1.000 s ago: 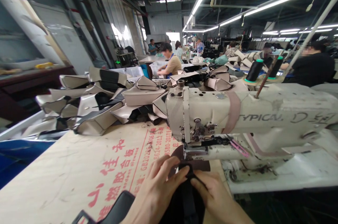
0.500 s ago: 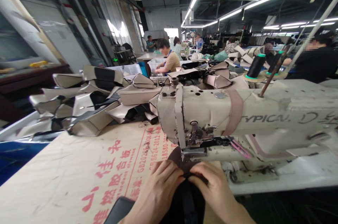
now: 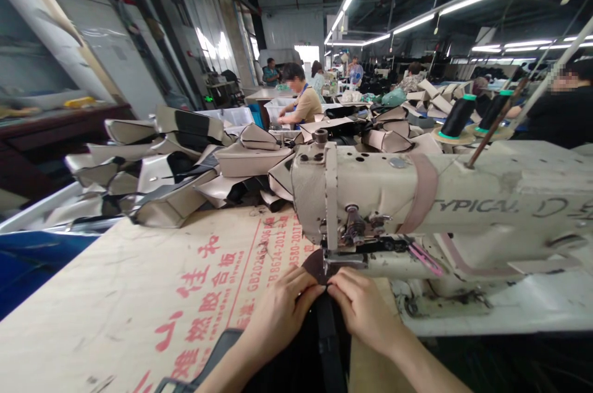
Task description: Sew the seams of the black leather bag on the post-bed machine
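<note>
My left hand [image 3: 279, 312] and my right hand [image 3: 364, 309] press side by side on a dark fabric piece [image 3: 322, 343] with a black strap down its middle. Their fingertips meet just in front of the presser foot of a cream sewing machine [image 3: 417, 207] marked TYPICAL. A brown leather tip [image 3: 315, 264] of the piece lies under the machine head. Both hands have fingers bent and pinched on the fabric.
The wooden tabletop [image 3: 139, 300] with red printed characters stretches left. A heap of beige and black sewn pieces [image 3: 185, 177] lies behind. Black thread cones [image 3: 456, 118] stand on the machine. Other people work at tables farther back, and a person in black sits at right.
Both hands have slid forward toward the presser foot, feeding the dark piece further under the machine head. The view shifted slightly.
</note>
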A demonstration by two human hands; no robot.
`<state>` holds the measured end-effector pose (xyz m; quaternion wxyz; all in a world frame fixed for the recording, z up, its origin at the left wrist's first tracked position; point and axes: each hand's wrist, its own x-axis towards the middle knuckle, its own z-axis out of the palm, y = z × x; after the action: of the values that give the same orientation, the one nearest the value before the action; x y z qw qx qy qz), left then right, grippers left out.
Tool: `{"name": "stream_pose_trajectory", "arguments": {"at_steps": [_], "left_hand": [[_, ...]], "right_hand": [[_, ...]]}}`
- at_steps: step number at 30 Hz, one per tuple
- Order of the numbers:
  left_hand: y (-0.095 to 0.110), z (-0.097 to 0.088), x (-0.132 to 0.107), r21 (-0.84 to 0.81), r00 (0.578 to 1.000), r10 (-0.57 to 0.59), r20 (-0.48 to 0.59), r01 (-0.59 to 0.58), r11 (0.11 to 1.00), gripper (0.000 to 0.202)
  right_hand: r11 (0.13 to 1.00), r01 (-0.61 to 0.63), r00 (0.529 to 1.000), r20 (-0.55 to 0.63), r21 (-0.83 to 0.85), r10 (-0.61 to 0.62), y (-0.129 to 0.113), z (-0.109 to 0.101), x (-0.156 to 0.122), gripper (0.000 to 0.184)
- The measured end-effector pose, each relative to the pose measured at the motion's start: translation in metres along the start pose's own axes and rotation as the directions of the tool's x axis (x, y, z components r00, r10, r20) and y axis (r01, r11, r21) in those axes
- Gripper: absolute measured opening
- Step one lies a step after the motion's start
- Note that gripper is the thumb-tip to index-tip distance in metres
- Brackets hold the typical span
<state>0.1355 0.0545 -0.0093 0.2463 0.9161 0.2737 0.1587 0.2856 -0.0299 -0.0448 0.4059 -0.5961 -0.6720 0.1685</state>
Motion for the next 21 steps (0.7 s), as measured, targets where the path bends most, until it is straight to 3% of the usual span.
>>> {"name": "stream_pose_trajectory", "arguments": {"at_steps": [6,8,11,16,21], "left_hand": [[0.004,-0.014,-0.021,-0.101,0.991,-0.123,0.045,0.127,0.987,0.020],[0.006,-0.016,-0.029,-0.107,0.990,-0.140,0.006,0.140,0.984,0.025],[0.008,-0.009,-0.033,-0.056,0.995,-0.073,-0.069,0.069,0.996,0.027],[0.007,0.008,-0.032,0.199,0.997,0.039,-0.060,-0.026,0.980,0.030],[0.009,0.011,-0.029,0.111,0.998,0.001,-0.067,0.006,0.994,0.025]], "right_hand": [[0.997,0.026,0.999,-0.035,0.067,-0.024,0.001,0.001,-0.003,0.018],[0.996,0.031,0.999,-0.035,0.086,-0.028,0.001,0.000,-0.004,0.018],[0.995,0.025,0.999,-0.039,0.094,-0.022,0.000,0.000,-0.005,0.019],[0.999,-0.004,0.999,-0.036,0.032,0.005,0.000,0.001,-0.009,0.019],[0.998,0.047,0.999,0.015,0.047,-0.048,0.002,0.000,-0.009,0.017]]}}
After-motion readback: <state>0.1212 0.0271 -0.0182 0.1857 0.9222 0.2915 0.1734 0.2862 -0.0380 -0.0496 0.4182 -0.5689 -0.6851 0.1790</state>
